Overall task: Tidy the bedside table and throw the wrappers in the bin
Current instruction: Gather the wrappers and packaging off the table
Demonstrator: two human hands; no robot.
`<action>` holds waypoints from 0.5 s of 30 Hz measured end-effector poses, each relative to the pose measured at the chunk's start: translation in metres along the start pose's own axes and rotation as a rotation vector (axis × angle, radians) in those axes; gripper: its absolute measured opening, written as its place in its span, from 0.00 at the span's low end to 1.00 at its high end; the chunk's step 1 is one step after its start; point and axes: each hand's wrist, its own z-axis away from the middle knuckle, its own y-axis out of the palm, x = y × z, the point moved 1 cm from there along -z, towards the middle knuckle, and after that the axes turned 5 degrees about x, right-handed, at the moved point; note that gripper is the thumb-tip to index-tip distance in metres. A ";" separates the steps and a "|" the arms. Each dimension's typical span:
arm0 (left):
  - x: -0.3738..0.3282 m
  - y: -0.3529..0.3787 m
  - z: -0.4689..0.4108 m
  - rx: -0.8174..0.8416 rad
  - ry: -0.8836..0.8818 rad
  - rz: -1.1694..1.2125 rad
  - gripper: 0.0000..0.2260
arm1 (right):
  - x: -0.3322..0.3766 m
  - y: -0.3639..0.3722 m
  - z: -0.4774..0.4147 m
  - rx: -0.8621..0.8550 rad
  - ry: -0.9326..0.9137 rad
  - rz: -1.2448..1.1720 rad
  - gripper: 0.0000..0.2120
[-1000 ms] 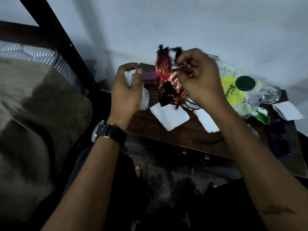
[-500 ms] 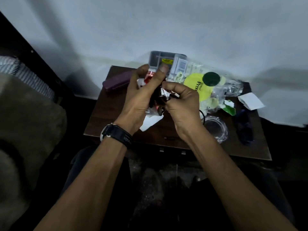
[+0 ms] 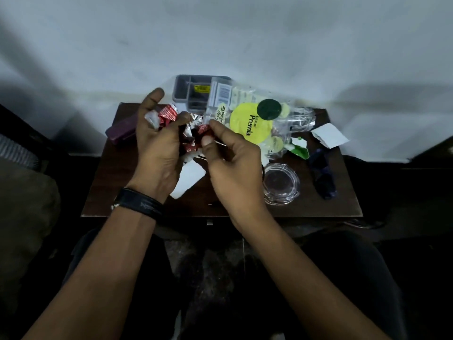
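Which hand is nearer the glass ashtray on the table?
Right. The right hand is just to the left of the glass ashtray, its wrist almost beside it; the left hand, gripping red wrappers, is further left.

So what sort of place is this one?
Probably a bedroom: a small dark wooden bedside table against a plain wall, striped bedding at the left edge, and wrappers cluttering the table.
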 end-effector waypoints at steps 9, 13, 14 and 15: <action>0.004 0.014 0.015 0.238 -0.063 -0.165 0.18 | -0.002 -0.009 -0.019 0.116 -0.094 0.166 0.19; 0.015 0.011 0.012 0.244 0.075 -0.460 0.21 | -0.012 -0.020 -0.018 0.101 -0.044 0.182 0.15; 0.018 0.008 0.008 0.218 0.097 -0.523 0.20 | -0.014 -0.023 -0.018 0.128 -0.009 0.158 0.16; 0.018 0.007 0.004 0.152 0.096 -0.542 0.19 | -0.014 -0.026 -0.019 0.180 0.044 0.117 0.19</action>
